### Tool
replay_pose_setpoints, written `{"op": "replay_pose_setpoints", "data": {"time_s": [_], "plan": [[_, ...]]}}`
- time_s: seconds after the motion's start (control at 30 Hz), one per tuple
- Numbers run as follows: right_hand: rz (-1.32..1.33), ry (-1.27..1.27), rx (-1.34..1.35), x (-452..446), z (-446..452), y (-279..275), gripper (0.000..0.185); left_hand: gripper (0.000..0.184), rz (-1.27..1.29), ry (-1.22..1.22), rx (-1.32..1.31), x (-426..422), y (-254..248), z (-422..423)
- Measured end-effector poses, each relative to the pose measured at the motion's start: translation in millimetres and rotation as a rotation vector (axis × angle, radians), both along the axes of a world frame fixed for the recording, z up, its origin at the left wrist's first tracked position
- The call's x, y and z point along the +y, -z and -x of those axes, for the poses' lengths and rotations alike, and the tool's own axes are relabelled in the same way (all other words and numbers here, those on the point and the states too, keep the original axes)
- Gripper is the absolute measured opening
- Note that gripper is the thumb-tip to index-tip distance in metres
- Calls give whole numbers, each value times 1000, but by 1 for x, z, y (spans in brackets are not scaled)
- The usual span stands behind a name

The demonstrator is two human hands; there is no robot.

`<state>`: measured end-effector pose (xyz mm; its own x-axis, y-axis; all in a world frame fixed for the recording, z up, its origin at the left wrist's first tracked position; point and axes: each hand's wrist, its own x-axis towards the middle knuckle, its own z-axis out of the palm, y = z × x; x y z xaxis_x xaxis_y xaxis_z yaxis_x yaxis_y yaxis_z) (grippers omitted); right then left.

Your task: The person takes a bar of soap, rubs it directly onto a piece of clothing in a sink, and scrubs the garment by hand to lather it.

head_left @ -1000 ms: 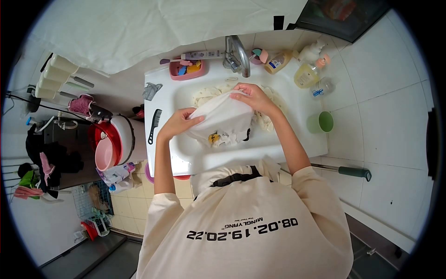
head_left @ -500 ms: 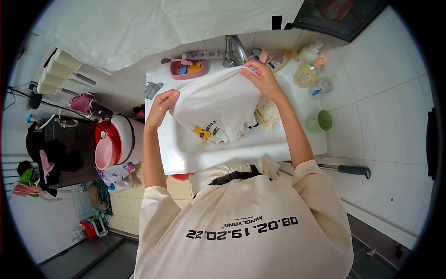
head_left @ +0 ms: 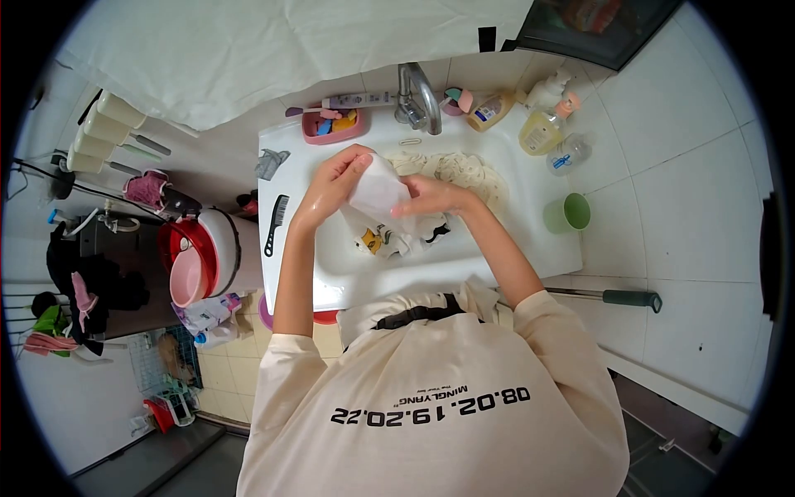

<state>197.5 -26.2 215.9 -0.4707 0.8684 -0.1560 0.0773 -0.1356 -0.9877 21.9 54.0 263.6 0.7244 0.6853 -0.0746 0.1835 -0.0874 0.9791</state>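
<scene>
Over the sink (head_left: 530, 248), our left hand (head_left: 335, 186) and right hand (head_left: 435, 197) hold white cloth (head_left: 379, 189) in their fingers, likely to contain drips.

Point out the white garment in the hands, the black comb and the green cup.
White garment (head_left: 378, 193): head view, on its plain fabric.
Black comb (head_left: 275, 225): head view, near its middle.
Green cup (head_left: 556, 217): head view, on its outer wall.

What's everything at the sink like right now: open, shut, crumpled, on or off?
White cloth: crumpled
Left grip: shut on white cloth
Right grip: shut on white cloth
Cream cloth: crumpled in the sink
Tap: no water seen running
Comb: lying flat
Pink box: open, filled
Green cup: no lid
</scene>
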Motion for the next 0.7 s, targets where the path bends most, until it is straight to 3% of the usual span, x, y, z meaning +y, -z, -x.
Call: {"op": "replay_pose_setpoints", "data": {"time_s": [0.03,0.1,0.13,0.2,0.23,0.27,0.33,0.37,0.47,0.5,0.6,0.67,0.7], "plan": [[-2,-6,0,-1,2,3,46,19,-2,-6,0,0,4,-1],[89,248,344,1,5,17,40,20,-52,-137,-77,4,21,-3],[85,241,343,3,10,22,40,20,-58,-143,-77,5,30,-3],[-175,645,-43,1,26,27,23,23,232,-329,56,1,50,-6],[-320,768,-349,-8,45,2,24,26,374,-402,-84,-8,63,-12],[-320,770,-351,-10,57,6,24,28,517,-471,-225,-21,79,-19],[-847,731,-827,-10,71,22,23,32,891,-492,-421,-50,113,-28],[-761,755,-826,-8,70,19,28,33,1104,-470,-555,-62,111,-30],[-526,836,-974,12,53,48,27,36,991,-358,-438,-62,102,-35],[-626,800,-1065,5,61,58,30,34,1151,-329,-507,-53,116,-31],[-703,665,-1201,-17,87,49,35,26,1239,-243,-500,-47,132,-12],[-844,653,-1177,3,65,55,40,27,1172,-331,-504,-59,131,-29],[-666,755,-1101,10,62,58,40,27,1103,-419,-509,-63,130,-35]]}}
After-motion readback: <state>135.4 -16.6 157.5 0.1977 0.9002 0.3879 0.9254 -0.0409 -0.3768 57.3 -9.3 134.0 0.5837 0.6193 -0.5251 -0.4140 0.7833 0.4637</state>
